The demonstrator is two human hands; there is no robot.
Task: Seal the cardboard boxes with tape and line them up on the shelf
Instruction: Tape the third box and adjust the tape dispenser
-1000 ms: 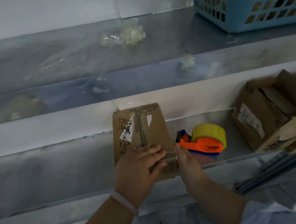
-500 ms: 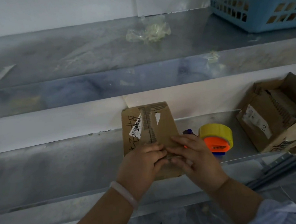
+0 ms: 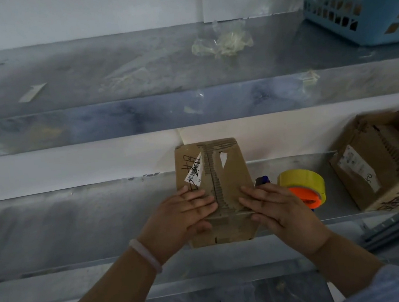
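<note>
Pressure from our flat, ungripping left hand [image 3: 183, 216] and right hand [image 3: 278, 210] holds the cardboard box [image 3: 219, 163] flaps down (tape dispenser [image 3: 304, 184] just beside).

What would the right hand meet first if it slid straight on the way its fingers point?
Probably the left hand: the right hand lies flat on the cardboard box, fingers pointing left across its middle seam, and the left fingertips face them just beyond it.
</note>
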